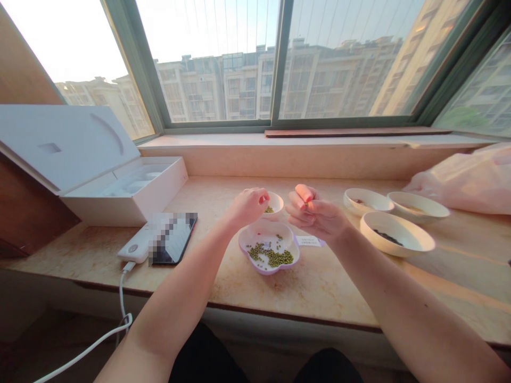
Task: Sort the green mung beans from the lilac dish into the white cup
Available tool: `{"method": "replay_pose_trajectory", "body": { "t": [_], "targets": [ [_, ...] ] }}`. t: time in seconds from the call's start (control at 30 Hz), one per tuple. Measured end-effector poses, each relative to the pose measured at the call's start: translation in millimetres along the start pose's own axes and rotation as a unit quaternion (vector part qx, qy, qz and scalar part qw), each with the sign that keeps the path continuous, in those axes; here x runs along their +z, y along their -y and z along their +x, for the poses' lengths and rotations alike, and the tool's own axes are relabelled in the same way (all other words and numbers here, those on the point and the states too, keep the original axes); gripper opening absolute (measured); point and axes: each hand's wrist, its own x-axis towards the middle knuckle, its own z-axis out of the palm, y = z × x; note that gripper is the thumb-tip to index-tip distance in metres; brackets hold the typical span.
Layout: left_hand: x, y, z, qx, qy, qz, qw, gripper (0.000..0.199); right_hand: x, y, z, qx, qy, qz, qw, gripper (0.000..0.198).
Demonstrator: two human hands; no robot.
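Home, looks like an apartment: stone-look counter (pixel 319 292) sits under a wide sliding window (pixel 278 74), multi-storey residential blocks (pixel 239 85) show outside. Everyday household stuff on it: lilac dish (pixel 265 270) with green beans (pixel 280 259), white bowls (pixel 393 250), phone (pixel 179 243) next to a power bank (pixel 133 248) on a cable (pixel 91 344), open white box (pixel 101 210), plastic bag (pixel 479 178). Wood-toned panel (pixel 27 48) at left also reads domestic

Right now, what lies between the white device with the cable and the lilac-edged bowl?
In the head view: a dark phone beside the white device, then the left forearm, which crosses the picture before the bowl.
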Motion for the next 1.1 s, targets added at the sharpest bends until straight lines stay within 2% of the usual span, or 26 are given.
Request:
{"method": "replay_pose_trajectory", "body": {
  "t": [0.27, 0.43, 0.53, 0.67, 0.8, 0.9, 1.0, 1.1],
  "targets": [
    [-5.3, -7.6, -4.0, 0.076, 0.049, -0.028, 0.996, 0.017, 6.4, -3.4, 0.3, -0.009, 0.056, 0.106, 0.993, 0.055],
    [-7.7, -21.7, -8.9, 0.098, 0.116, -0.016, 0.988, 0.020, 7.3, -8.0, 5.6, -0.052, 0.124, 0.253, 0.958, 0.049],
    [-8.2, -26.2, -12.4, 0.098, 0.186, 0.006, 0.978, 0.021, 7.0, -10.0, 7.5, -0.054, 0.110, 0.300, 0.946, 0.039],
    [-6.4, -26.5, -15.6, 0.096, 0.296, -0.005, 0.950, 0.019, 8.2, -11.6, 8.8, -0.055, 0.060, 0.301, 0.950, 0.031],
    [-4.7, -27.3, -17.4, 0.088, 0.341, -0.010, 0.936, 0.022, 11.2, -18.1, 14.8, -0.038, -0.008, 0.266, 0.963, 0.027],
    [-6.1, -31.2, -19.4, 0.088, 0.354, 0.003, 0.931, 0.031, 12.0, -28.5, 22.5, -0.032, -0.064, 0.184, 0.980, 0.027],
    [-7.7, -36.3, -22.3, 0.091, 0.378, 0.019, 0.921, 0.044, 11.3, -41.0, 28.9, -0.038, -0.135, 0.012, 0.990, 0.022],
    [-7.1, -40.2, -24.6, 0.108, 0.396, 0.045, 0.911, 0.044, 10.9, -51.5, 32.0, -0.063, -0.169, -0.168, 0.969, 0.008]
  ]
}}
